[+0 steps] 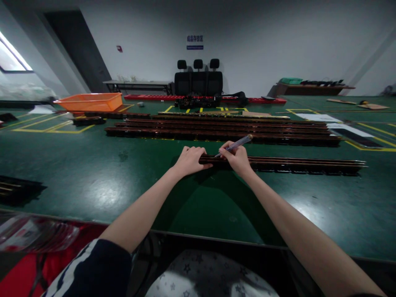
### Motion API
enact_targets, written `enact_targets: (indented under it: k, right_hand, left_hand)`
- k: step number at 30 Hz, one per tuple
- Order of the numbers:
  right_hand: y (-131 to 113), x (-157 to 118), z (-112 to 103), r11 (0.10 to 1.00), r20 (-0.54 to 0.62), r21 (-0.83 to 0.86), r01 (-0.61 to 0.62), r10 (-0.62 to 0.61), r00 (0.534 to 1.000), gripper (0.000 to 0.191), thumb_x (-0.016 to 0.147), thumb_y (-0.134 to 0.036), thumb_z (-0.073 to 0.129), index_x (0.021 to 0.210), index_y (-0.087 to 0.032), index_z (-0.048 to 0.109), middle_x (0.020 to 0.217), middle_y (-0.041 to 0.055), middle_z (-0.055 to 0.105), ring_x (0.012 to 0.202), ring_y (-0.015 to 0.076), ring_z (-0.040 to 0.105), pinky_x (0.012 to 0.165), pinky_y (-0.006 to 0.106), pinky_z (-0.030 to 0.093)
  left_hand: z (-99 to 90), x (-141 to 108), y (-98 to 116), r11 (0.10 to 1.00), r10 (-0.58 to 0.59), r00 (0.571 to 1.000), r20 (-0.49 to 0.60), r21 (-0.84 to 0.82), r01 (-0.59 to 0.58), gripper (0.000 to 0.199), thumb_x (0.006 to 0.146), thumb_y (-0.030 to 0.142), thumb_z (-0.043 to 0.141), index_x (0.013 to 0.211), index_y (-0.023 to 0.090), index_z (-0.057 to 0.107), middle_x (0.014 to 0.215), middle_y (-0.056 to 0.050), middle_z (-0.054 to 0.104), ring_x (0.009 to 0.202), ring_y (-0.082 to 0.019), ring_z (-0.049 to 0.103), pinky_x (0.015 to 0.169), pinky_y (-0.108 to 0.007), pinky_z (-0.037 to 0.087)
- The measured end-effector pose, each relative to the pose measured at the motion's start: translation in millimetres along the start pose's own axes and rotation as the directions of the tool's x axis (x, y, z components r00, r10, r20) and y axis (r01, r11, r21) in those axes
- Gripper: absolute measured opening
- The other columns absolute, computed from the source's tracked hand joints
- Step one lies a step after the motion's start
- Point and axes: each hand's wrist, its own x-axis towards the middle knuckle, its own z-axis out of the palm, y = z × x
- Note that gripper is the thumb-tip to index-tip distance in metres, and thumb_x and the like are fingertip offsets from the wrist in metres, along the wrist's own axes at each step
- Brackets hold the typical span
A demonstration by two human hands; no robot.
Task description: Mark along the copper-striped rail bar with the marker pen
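Long dark strips (303, 165) lie side by side across the green table, their left end between my hands. My left hand (192, 160) grips that left end, thumb on the near side and fingers over the far side. In my right hand (236, 159) is a pen (238, 142), held in a writing grip and slanting up to the right. The pen's tip is at the top of the strips, just right of my left fingers; I cannot tell if it touches.
Behind lies a larger bundle of dark strips (216, 128). An orange tray (91, 102) stands at the back left, white sheets (318, 118) lie at the right. More dark strips (18, 189) rest near the left edge. The table's front edge (216, 239) runs close to my body.
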Motion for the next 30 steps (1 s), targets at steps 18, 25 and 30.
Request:
enact_targets:
  k: [18,25,30]
  right_hand:
    - [-3.3,-4.0,-2.0,0.995,-0.013,-0.084,0.061,-0.062,0.998,0.015,0.074,-0.032,0.059,0.065,-0.019,0.058,0.055,0.0011,0.061,0.053,0.0159,0.056,0.056,0.029,0.040]
    - [-5.3,-4.7,-1.9,0.988,-0.033,-0.125,0.086,-0.091,0.995,0.015,0.074,-0.031,0.059,0.064,-0.020,0.058,0.054,0.0006,0.061,0.051,0.0150,0.054,0.053,0.027,0.039]
    - [-5.5,-4.0,-5.0,0.987,-0.072,-0.143,0.078,-0.089,0.993,0.015,0.073,-0.030,0.058,0.063,-0.020,0.057,0.053,0.0001,0.060,0.052,0.0158,0.056,0.056,0.028,0.040]
  left_hand:
    - [-7.3,-1.4,6.0,0.997,0.051,0.999,0.016,0.064,-0.052,0.030,0.084,0.040,0.053,0.099,0.016,0.061,0.096,-0.008,0.067,0.093,-0.024,0.060,0.090,-0.041,0.035]
    - [-5.8,-1.2,4.1,0.993,0.071,0.998,0.000,0.098,-0.070,0.031,0.083,0.039,0.052,0.101,0.016,0.062,0.094,-0.009,0.067,0.093,-0.025,0.060,0.089,-0.042,0.035]
    - [-5.9,-0.6,3.7,0.992,0.067,0.998,0.000,0.111,-0.067,0.031,0.083,0.040,0.051,0.100,0.017,0.062,0.094,-0.009,0.067,0.093,-0.026,0.060,0.088,-0.042,0.036]
